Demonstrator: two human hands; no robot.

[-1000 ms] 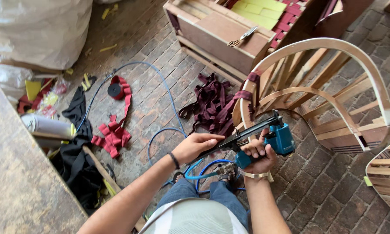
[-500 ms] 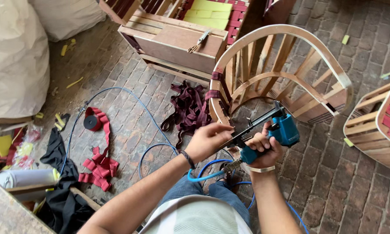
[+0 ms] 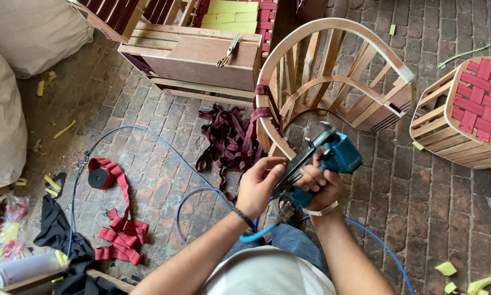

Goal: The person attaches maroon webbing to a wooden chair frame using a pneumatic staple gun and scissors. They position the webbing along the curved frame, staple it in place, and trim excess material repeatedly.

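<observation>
My right hand [image 3: 317, 186] grips the handle of a blue pneumatic staple gun [image 3: 333, 155] held over my lap. My left hand [image 3: 258, 183] rests its fingers on the gun's long black magazine [image 3: 297, 166]. A blue air hose [image 3: 191, 186] runs from the gun's base and loops across the brick floor. Just beyond the gun stands a curved wooden chair frame [image 3: 333, 76] with dark maroon webbing [image 3: 232, 139] fastened to its left end and piled on the floor beside it.
A wooden box frame [image 3: 202, 60] with scissors [image 3: 227, 52] on top stands behind. A stool frame with woven red webbing [image 3: 469, 109] is at the right. A red webbing roll [image 3: 109, 186] lies at left, with large white sacks [image 3: 27, 33] beyond.
The view has shifted, so the chair frame and box now sit lower and nearer. My left hand has closed in on the gun's magazine. The gun stays in my right hand.
</observation>
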